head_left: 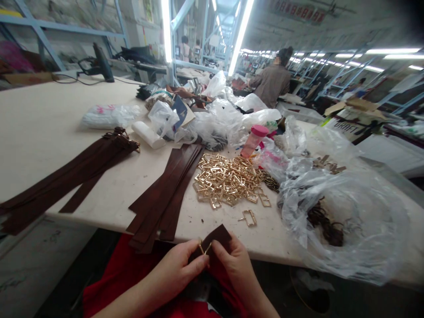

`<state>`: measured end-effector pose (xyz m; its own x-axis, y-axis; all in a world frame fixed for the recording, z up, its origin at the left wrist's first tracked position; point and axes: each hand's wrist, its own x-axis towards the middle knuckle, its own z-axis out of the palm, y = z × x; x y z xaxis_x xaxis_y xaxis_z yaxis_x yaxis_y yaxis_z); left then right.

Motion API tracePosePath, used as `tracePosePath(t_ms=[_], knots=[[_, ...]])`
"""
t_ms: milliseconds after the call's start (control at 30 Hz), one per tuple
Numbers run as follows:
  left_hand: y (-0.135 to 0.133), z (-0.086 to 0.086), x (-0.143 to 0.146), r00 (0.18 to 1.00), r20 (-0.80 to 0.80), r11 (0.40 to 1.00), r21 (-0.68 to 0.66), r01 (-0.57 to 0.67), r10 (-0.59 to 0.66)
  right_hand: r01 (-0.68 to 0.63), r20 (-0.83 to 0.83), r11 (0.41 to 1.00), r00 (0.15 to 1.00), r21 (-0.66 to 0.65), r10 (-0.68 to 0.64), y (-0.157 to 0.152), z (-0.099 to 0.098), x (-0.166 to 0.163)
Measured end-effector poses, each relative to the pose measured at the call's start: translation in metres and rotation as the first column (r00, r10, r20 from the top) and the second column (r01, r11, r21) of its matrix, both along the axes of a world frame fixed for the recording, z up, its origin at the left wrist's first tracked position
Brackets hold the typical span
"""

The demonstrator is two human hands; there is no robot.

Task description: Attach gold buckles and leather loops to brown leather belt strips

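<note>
Near the table's front edge, my left hand pinches a gold belt buckle between thumb and forefinger. My right hand grips a dark brown leather strap, whose end sticks up above my fingers. Buckle and strap meet between my hands; whether the strap passes through the buckle I cannot tell. One loose buckle lies just beyond my right hand, in front of a heap of gold buckles. A stack of brown straps lies to the left of the heap, its near ends over the table edge.
Farther left lie straps with buckles fitted. A pink-lidded jar stands behind the heap, among plastic bags. On the right, an open plastic bag holds small brown pieces. A person is farther back.
</note>
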<state>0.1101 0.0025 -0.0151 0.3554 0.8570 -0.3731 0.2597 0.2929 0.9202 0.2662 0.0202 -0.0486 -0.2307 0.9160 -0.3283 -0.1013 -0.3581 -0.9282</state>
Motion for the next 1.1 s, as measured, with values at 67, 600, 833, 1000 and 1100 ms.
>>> tracePosePath(t_ms=[67, 600, 833, 1000, 1100], knots=[[0.004, 0.000, -0.002, 0.998, 0.068, 0.999, -0.044, 0.012, -0.009, 0.013, 0.047, 0.998, 0.999, 0.067, -0.016, -0.001, 0.002, -0.002], [0.025, 0.004, -0.003, 0.995, 0.089, 0.994, -0.107, -0.029, 0.039, -0.191, 0.422, 0.752, 0.898, 0.630, -0.125, -0.001, 0.024, -0.003], [0.023, -0.012, -0.002, 0.970, -0.105, 0.971, 0.114, -0.209, 0.221, 0.016, 0.255, 0.944, 0.961, 0.329, -0.105, 0.001, 0.017, -0.009], [0.024, -0.019, 0.002, 0.978, 0.037, 0.979, 0.023, -0.204, 0.203, -0.033, 0.166, 0.936, 0.986, 0.349, -0.027, -0.001, 0.019, -0.006], [0.029, -0.028, 0.000, 0.990, 0.081, 0.989, -0.105, -0.104, 0.112, -0.126, 0.383, 0.852, 0.919, 0.508, -0.092, 0.010, 0.027, 0.032]])
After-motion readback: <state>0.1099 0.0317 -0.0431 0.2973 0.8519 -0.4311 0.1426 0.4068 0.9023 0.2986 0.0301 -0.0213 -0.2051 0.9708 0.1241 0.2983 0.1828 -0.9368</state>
